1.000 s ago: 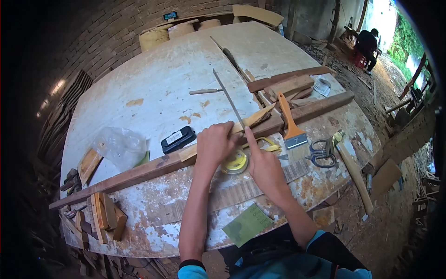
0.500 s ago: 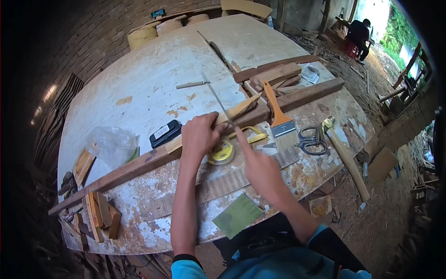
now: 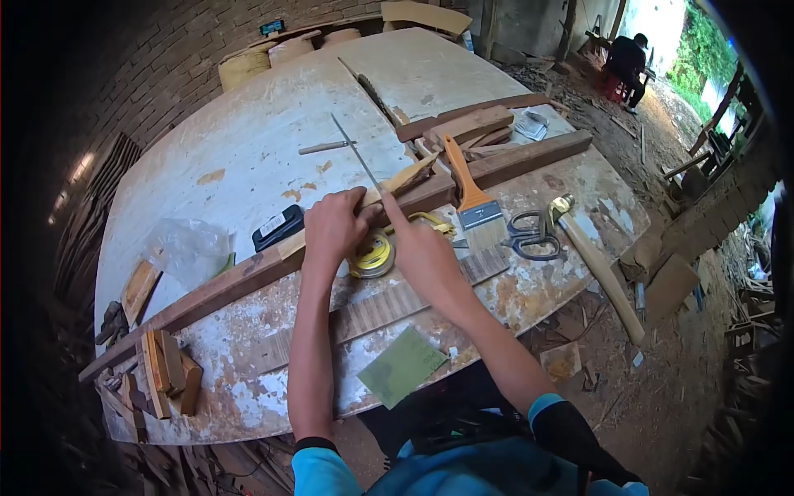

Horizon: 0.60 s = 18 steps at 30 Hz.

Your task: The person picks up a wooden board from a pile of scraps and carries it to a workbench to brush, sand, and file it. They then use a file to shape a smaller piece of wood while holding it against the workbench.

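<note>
My left hand [image 3: 335,227] is closed around a pale piece of wood [image 3: 405,178] lying on a long dark wooden beam [image 3: 215,298]. In my right hand [image 3: 422,252] is a thin metal file [image 3: 356,149], its blade pointing away across the pale wood; the handle is hidden in my palm. A yellow tape measure [image 3: 374,255] sits between my hands, beside the beam. The orange-handled brush [image 3: 473,194] lies right of my right hand, with black scissors [image 3: 533,235] farther right. A green sandpaper sheet [image 3: 403,366] lies nearer my body.
On the worktable [image 3: 248,149] are a hammer [image 3: 600,269], a black case [image 3: 279,227], a plastic bag [image 3: 188,252], wood blocks [image 3: 169,372], a striped wooden strip [image 3: 380,310] and a thin-handled tool [image 3: 322,147]. A person [image 3: 626,66] sits far off at the upper right.
My right hand and the file have moved forward and left along the pale wood. The whole view has shifted slightly, with the table's things lying farther left in it.
</note>
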Motion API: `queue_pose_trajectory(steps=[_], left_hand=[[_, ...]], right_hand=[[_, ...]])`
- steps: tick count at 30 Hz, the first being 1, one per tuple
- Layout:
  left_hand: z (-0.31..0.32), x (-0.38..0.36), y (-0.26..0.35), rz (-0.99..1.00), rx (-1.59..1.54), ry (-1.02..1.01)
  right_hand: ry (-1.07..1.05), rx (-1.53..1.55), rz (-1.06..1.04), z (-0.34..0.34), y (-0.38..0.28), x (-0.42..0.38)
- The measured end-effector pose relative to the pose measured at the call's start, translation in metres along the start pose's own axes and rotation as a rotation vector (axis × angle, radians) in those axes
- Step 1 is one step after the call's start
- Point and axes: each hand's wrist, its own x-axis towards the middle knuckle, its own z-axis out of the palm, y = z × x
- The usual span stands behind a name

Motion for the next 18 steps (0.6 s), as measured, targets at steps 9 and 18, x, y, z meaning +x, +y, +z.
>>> queue_pose_trajectory(steps=[9,18], left_hand=[[0.002,0.0,-0.003,0.004,0.013,-0.001],[0.004,0.001,-0.005,-0.017,-0.03,0.001]], right_hand=[[0.085,-0.045,-0.066,0.007,0.009,-0.003],[-0.024,0.002,0.03,-0.002,0.004,-0.006]])
